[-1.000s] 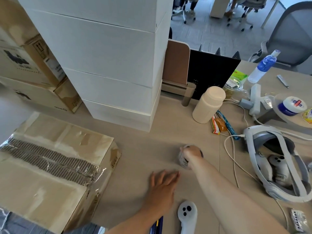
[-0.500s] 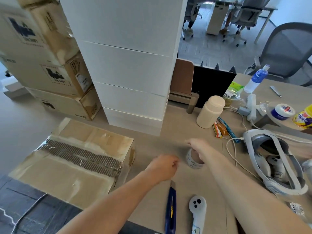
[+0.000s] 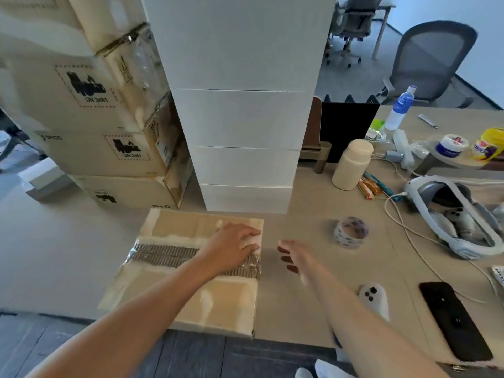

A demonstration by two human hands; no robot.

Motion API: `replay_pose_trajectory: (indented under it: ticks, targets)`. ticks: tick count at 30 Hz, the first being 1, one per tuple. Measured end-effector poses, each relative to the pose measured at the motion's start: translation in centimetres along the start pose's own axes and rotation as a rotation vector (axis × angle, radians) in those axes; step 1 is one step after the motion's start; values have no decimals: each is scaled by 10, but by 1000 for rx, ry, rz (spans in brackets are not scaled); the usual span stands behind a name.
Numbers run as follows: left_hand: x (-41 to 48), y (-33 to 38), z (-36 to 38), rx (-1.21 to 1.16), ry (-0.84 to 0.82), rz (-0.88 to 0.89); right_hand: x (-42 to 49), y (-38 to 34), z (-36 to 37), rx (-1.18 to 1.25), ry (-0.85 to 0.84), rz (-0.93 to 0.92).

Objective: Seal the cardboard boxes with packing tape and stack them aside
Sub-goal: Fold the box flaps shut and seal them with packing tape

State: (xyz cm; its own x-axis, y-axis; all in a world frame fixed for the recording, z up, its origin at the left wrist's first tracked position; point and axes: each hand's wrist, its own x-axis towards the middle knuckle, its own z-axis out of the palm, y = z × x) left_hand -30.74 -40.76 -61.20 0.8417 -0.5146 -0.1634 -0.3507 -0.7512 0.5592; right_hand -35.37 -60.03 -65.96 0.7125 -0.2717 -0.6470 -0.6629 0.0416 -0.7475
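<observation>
Cardboard box point(image 3: 191, 301) at the desk's point(image 3: 294, 317) near edge is pressed under the flat left hand point(image 3: 234, 246). Tape roll point(image 3: 351, 232), gripped earlier, is released right of the slack right hand point(image 3: 294, 258).

The left hand point(image 3: 231, 248) hides the end of the seam on the cardboard box point(image 3: 226, 298) beneath it, while the tape roll point(image 3: 351, 232) beyond the right hand point(image 3: 293, 256) is a blur.

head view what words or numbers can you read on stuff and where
"UN 3481": upper brown carton, under a black mark.
"UN 3481": middle carton.
"PICO": middle carton, left end.
Labels on the water bottle, blue-lidded tub and yellow jar: too blurred to read.
</observation>
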Motion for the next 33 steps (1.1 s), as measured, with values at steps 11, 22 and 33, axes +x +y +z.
replay_pose_trajectory:
  ticks: [11, 22, 33]
  targets:
    - [-28, -45, 20, 339, -181, 160, -23, 54, 35, 389, -95, 238]
    - [-24, -39, 35, 295, -95, 139, -12, 56, 40, 393, 144, 224]
    - [-29, -41, 37, 271, -28, 159, -5, 73, 62, 203, 381, -6]
